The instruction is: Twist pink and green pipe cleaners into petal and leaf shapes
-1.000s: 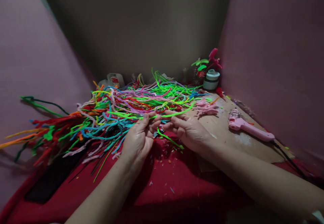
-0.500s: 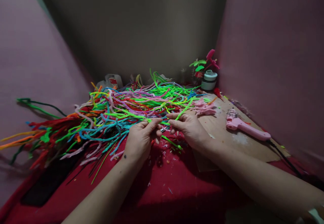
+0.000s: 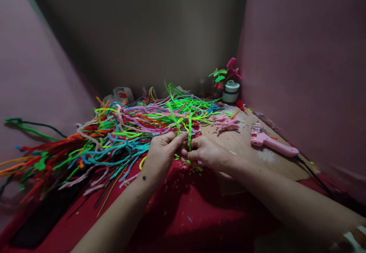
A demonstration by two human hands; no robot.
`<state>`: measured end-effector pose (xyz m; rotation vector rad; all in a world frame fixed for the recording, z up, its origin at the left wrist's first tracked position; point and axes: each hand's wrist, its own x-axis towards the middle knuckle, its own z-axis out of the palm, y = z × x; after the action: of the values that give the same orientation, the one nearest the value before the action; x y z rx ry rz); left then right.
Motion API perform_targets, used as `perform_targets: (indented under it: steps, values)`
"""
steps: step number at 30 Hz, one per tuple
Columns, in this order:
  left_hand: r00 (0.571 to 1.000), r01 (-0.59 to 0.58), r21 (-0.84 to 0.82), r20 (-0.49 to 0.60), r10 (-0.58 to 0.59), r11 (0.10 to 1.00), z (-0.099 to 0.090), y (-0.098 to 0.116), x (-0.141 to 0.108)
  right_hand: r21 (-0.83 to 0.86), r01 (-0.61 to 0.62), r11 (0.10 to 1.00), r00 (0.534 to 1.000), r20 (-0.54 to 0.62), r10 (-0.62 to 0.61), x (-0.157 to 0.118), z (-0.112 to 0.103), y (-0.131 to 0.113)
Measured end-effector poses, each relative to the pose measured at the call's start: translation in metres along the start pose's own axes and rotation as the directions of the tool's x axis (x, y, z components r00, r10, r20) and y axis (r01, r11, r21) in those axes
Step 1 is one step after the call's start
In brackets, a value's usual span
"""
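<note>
Near the middle of the view, my left hand (image 3: 164, 150) pinches a bright green fuzzy stem (image 3: 174, 116) that rises from its fingertips. Right beside it, my right hand (image 3: 206, 152) grips a second upright green length (image 3: 190, 127) between thumb and fingers. The fingertips of both hands nearly meet, and whether the two green lengths join between them is hidden. Behind and to the left spreads a large heap of multicoloured fuzzy stems (image 3: 137, 123). Small green bits lie just below my fingers.
A pink glue gun (image 3: 274, 146) with a black cord rests on a brown board (image 3: 243, 157) at the right. Behind stand a pale lidded jar (image 3: 231, 92) and pink and green fuzzy flowers (image 3: 232, 68). A black flat object (image 3: 42, 215) lies on the red cloth (image 3: 183, 222).
The green stem, earlier stretched sideways between my hands, now has two parts pointing up. My hands have drawn closer together, and the whole view has shifted slightly.
</note>
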<state>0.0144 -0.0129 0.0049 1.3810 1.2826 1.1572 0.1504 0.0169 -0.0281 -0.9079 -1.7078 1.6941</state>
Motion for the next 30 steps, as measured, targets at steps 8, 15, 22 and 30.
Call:
perform_targets:
  steps: [8, 15, 22, 30]
  values:
    - [0.993, 0.027, -0.053, 0.116, -0.021, 0.998, -0.002, -0.003, 0.004, 0.057, 0.015, 0.998, 0.995, 0.093, -0.02, 0.001, -0.003, 0.004]
    - [0.985, 0.082, -0.181, 0.166, -0.052, 0.98, -0.016, -0.002, 0.008, 0.327, 0.062, 0.943, 0.983, 0.146, -0.115, -0.001, -0.007, 0.004]
    - [0.991, 0.076, -0.327, 0.127, -0.036, 0.942, -0.018, -0.002, 0.008, 0.317, 0.032, 0.948, 0.994, 0.091, -0.064, 0.001, 0.0, 0.005]
    - [0.995, 0.062, -0.398, 0.096, -0.026, 0.915, -0.017, -0.003, 0.007, 0.497, -0.072, 0.865, 0.981, 0.19, -0.028, 0.0, -0.002, 0.001]
